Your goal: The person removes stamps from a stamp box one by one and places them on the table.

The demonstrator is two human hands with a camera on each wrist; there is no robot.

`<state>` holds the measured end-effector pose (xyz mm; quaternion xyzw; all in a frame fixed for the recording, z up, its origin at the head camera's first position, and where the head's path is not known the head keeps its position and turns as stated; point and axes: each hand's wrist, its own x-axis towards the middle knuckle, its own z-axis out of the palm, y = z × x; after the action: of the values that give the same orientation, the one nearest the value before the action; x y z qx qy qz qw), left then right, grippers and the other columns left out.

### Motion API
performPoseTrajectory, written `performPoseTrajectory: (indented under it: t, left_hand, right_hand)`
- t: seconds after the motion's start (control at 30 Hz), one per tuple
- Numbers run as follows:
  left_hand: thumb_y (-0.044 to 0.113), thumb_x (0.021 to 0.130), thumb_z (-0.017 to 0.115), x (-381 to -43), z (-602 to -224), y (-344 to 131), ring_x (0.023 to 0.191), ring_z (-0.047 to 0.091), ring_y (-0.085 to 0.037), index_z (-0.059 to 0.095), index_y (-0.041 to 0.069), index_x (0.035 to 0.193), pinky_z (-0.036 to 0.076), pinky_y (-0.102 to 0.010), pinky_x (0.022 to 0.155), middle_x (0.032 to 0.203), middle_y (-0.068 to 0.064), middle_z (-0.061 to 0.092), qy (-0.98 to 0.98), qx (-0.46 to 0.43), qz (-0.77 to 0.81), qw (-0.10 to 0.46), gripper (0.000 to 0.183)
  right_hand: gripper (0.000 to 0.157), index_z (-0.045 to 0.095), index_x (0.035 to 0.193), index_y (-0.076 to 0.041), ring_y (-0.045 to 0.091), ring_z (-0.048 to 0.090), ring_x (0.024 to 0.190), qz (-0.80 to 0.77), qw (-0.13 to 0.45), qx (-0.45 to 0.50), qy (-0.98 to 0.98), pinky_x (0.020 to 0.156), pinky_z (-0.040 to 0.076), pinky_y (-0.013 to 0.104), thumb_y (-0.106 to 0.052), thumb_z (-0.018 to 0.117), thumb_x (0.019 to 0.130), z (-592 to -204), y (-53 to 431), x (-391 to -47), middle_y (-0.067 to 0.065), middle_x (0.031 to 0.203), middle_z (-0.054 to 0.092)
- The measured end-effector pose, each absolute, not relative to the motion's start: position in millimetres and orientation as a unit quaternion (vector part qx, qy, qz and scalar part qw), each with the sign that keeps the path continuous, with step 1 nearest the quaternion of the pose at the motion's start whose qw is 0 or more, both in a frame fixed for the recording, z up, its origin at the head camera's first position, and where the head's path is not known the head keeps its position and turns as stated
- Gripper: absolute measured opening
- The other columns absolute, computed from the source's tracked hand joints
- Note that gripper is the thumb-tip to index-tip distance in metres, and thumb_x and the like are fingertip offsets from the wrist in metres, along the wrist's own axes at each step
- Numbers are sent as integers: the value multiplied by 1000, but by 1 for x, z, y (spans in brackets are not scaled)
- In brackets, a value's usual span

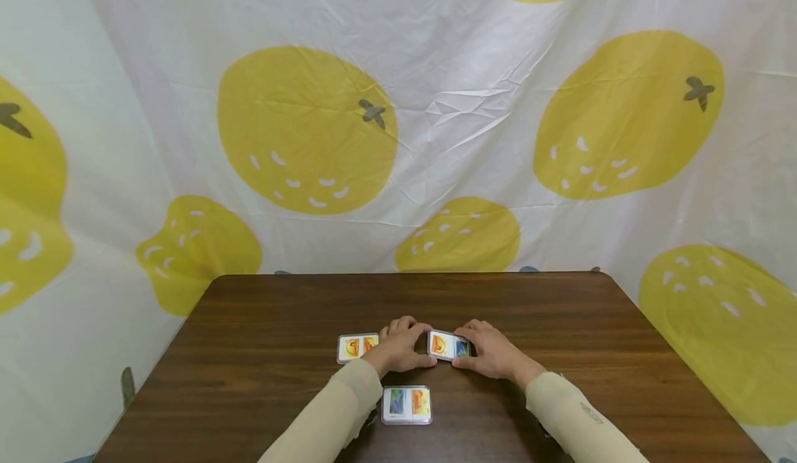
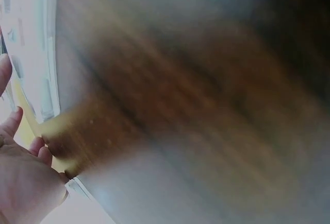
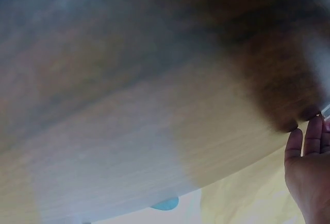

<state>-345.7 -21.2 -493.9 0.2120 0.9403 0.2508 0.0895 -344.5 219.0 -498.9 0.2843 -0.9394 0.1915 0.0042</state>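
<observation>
In the head view, a picture card in a clear case [image 1: 443,345] lies between my two hands, slightly slanted, with an orange picture on its left half and a blue one on its right. My right hand [image 1: 495,353] grips its right end, thumb on the near edge and fingers on the far edge. At the left end, the thumb and forefinger of my left hand [image 1: 398,349] pinch the corners. A second cased card [image 1: 351,347], with orange pictures, is partly hidden behind the left hand. Nearer me lies a third cased card [image 1: 407,405], blue-green and orange.
All the cards are on a dark brown wooden table [image 1: 280,324]. Behind it hangs a white cloth [image 1: 448,131] with large yellow fruit prints. Both wrist views show mostly blurred tabletop, with the hands at the edges.
</observation>
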Motion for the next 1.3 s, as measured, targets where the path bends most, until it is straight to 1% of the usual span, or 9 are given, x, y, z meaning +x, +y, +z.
performPoseTrajectory:
  t: [0.17,0.27,0.43,0.53,0.83,1.13,1.3]
  left_hand:
    - [43,91,70,-347,-494,-21,135,32,-33,52,25,139,20,-54,110,145,-11,37,941,210,248,91,55]
    - [41,91,70,-347,-494,-21,135,32,-33,53,25,138,20,-54,111,146,-11,37,943,208,244,90,52]
    - [43,88,73,-347,-494,-23,135,32,-33,53,24,138,20,-55,110,145,-11,38,940,216,249,88,58]
    - [44,87,73,-347,-495,-24,135,31,-33,52,23,139,20,-54,110,145,-10,38,938,220,252,90,59]
    - [41,90,71,-347,-495,-22,135,31,-34,51,23,141,20,-54,110,144,-11,37,940,221,244,92,58]
    - [39,92,69,-346,-495,-21,135,30,-32,49,23,144,20,-53,110,145,-10,36,940,223,239,96,58]
    - [34,95,66,-346,-497,-22,137,29,-33,49,22,143,20,-53,111,146,-11,36,941,229,233,92,53]
  right_hand:
    - [59,61,128,-3,29,54,108,192,6,287,-939,92,44,51,-44,73,88,-498,218,-343,10,118,58]
    - [60,61,129,-3,29,54,107,192,6,291,-937,92,45,50,-44,73,88,-497,218,-342,10,117,58]
    - [58,61,128,-3,28,55,107,184,13,296,-937,91,45,49,-44,73,88,-498,217,-344,9,116,57]
    - [58,61,127,-4,27,55,107,183,16,297,-937,91,46,48,-44,73,88,-498,218,-344,9,116,57]
    - [55,62,126,-3,25,55,104,179,24,303,-936,90,46,47,-41,74,88,-498,217,-343,7,113,57]
    - [57,62,126,-2,25,55,103,170,34,309,-935,89,47,45,-43,73,89,-499,217,-342,7,112,58]
    - [56,61,127,-2,26,55,104,169,31,305,-937,89,47,46,-42,73,89,-499,217,-341,7,113,57]
